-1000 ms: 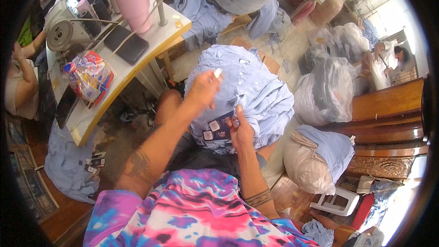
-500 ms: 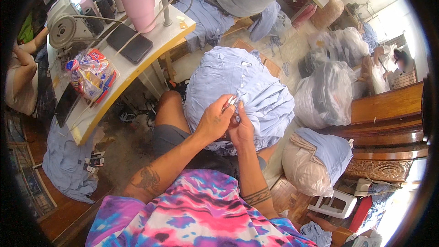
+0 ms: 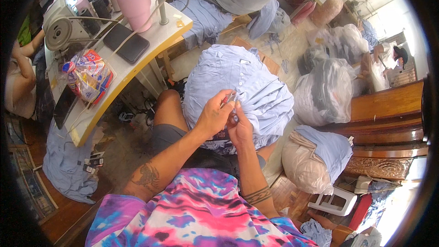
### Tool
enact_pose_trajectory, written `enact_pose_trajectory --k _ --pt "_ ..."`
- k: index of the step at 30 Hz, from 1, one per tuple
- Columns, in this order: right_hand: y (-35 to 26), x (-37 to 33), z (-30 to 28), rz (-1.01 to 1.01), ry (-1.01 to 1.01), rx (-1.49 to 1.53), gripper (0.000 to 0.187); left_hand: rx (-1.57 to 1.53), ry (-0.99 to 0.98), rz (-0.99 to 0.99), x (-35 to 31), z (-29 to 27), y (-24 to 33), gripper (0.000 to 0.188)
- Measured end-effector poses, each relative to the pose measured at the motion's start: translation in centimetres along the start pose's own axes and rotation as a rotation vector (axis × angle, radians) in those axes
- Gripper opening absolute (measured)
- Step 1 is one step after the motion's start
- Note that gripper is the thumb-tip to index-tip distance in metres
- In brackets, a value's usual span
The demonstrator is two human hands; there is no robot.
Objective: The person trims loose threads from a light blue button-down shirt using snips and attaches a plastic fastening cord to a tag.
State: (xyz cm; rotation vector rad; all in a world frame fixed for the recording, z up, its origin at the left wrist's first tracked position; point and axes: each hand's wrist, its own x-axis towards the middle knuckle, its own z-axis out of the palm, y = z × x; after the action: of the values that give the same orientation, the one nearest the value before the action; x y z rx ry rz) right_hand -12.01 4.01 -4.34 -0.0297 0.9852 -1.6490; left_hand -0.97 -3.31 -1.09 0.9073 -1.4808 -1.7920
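Since a second ago, the bare left hand (image 3: 215, 112) has come down and across to meet the bare right hand (image 3: 241, 130), covering much of the dark, flat, rectangular tags (image 3: 222, 134) that showed earlier; over the last half second both have barely shifted. The left fingers are curled narrowly around a small red-and-silver tool (image 3: 227, 100), its full shape hidden by the knuckles, its shiny tip close to the right thumb. The right fingers and thumb pinch a gathered fold of the light blue, matte, rounded cloth bundle (image 3: 208, 71), which lies directly under and beyond both hands. Beyond the fingers, its surface is fairly smooth, with a line of small, round, pale buttons (image 3: 241, 82); to their right it breaks into deep, fanning creases.

Well to the left of the fingers stands a white, smooth tabletop (image 3: 160, 36) with a curved yellow edge. On it are a flat black phone (image 3: 126, 45) with rounded corners, a tapered pink tumbler (image 3: 133, 2) and a crinkled, glossy, multicoloured packet (image 3: 91, 75). To the right of the fingers sit bulging, translucent plastic bags (image 3: 324, 91) and, nearer the body, a plump beige sack (image 3: 302, 160) with a folded light blue cloth (image 3: 331, 148) draped over it.
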Motion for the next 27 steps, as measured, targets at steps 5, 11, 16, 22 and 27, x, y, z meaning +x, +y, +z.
enact_pose_trajectory --k 5,11,16,22,27 --pt "0.3 0.0 -0.9 0.013 -0.027 0.028 0.021 0.003 -0.013 -0.053 0.2 0.1 0.9 0.040" --pt "0.1 -0.7 -0.3 0.012 -0.004 -0.021 0.020 -0.077 0.004 -0.069 1.3 0.5 0.3 0.035" --pt "0.2 -1.0 -2.3 -0.023 0.172 -0.103 0.023 -0.356 0.058 -0.126 4.6 -1.0 1.3 0.026" --pt "-1.4 -0.7 -3.6 0.091 -0.017 0.175 0.030 -0.016 0.036 -0.070 6.0 -5.2 3.3 0.023" --pt "-6.8 -4.7 0.2 0.036 -0.133 0.058 0.050 0.349 0.082 -0.025 1.6 -7.2 2.5 0.041"
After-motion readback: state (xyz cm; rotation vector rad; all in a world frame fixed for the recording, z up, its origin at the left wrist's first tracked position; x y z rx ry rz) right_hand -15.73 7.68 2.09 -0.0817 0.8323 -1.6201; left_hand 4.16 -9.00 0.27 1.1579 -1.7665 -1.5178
